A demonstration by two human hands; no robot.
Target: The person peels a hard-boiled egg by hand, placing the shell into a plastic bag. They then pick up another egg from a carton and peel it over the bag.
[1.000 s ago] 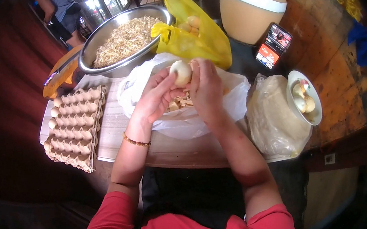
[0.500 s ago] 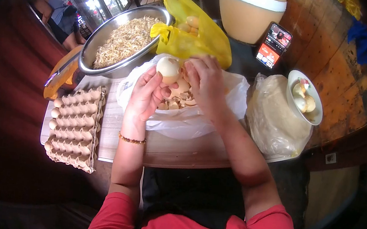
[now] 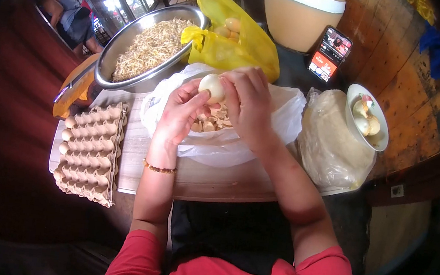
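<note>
A pale, smooth egg (image 3: 212,88) is held between the thumb and fingers of my left hand (image 3: 182,112). My right hand (image 3: 248,100) is closed against the egg's right side, with its fingertips partly hidden behind the thumb and knuckles. Below both hands lies a white plastic bag (image 3: 218,151), spread open with broken brown eggshells (image 3: 212,122) on it. Behind them stands a yellow plastic bag (image 3: 235,55) with brown eggs (image 3: 232,25) inside.
A cardboard egg tray (image 3: 89,155) with a few eggs sits at the left, below a steel basin (image 3: 102,72) of sprouts. At the right are a clear plastic bag (image 3: 333,139), a bowl (image 3: 384,137) with eggs and a phone (image 3: 330,53). Another person (image 3: 74,15) is at the upper left.
The egg has turned in my left hand, and the brown shell on its lower part no longer shows. My right hand has moved slightly left, closer against the egg.
</note>
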